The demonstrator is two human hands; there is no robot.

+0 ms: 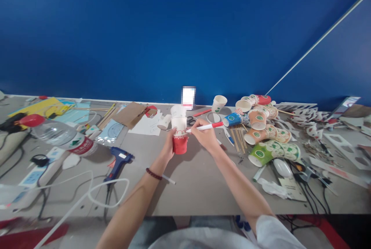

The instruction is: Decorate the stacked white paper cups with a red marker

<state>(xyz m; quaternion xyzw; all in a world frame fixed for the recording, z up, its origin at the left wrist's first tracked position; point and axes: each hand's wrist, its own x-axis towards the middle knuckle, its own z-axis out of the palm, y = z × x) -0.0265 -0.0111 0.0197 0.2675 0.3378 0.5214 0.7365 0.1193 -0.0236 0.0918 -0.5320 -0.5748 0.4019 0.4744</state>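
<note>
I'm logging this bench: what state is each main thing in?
Held cups, stacked, in the left hand
Marker, in the right hand, tip towards the cups
Phone, standing, screen lit
White cup, mouth up
Bottle, red cap on
Glue gun, set down
Power strip, plug inserted
Green cups, stacked

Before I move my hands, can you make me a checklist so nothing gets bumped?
1. Pen in right hand: ok, held.
2. Cups steadied by left hand: ok, stacked upright in the grip.
3. Pen touching the cups: cannot tell, but it looks very close.
4. Green cup away from right hand: ok, farther right.
5. Glue gun cool: cannot tell.
6. Table tidy: not ok, clutter on both sides.
</note>
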